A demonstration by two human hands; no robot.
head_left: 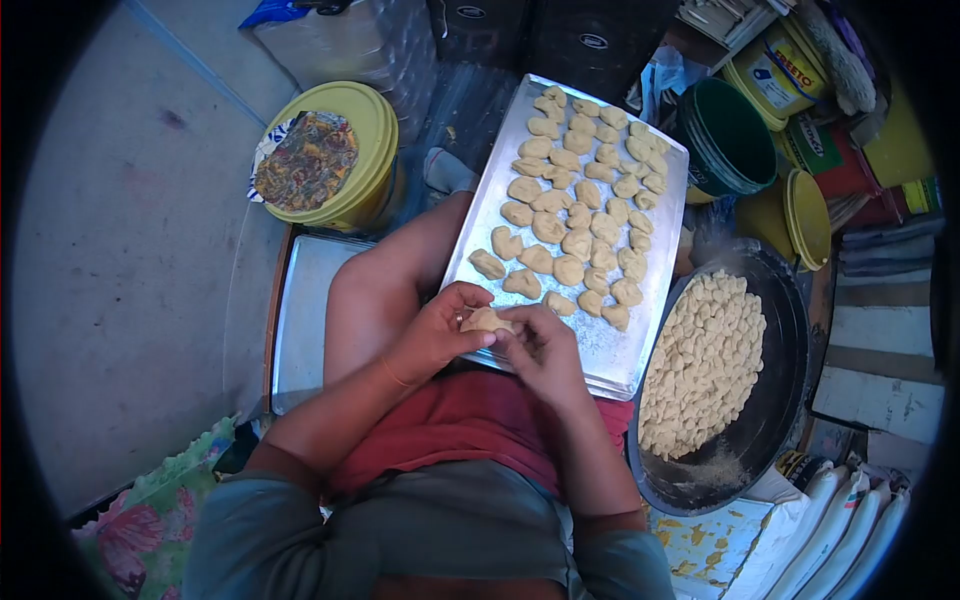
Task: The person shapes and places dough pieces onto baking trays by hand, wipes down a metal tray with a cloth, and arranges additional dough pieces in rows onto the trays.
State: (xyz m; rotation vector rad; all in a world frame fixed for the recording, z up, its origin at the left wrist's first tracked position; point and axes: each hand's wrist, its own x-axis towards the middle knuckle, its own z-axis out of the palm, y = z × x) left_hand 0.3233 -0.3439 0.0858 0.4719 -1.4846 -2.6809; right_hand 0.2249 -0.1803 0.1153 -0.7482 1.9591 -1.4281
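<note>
Between the fingers of both hands is a small piece of pale dough (486,321). My left hand (445,330) grips it from the left, thumb and fingers closed around it. From the other side, my right hand (543,345) pinches its edge. Both hands are above the near end of a metal baking tray (610,350), which rests across my lap. Rows of shaped dough pieces (548,227) cover much of the tray. To the right, a large black basin (790,350) holds a heap of small dough lumps (705,365).
At the left stands a yellow lidded bucket (375,130) with a plastic packet of dark filling (308,160) on top. Another metal tray (305,310) lies beside my leg. A green bucket (730,135), yellow tubs (805,215) and white plastic rolls (840,540) crowd the right side.
</note>
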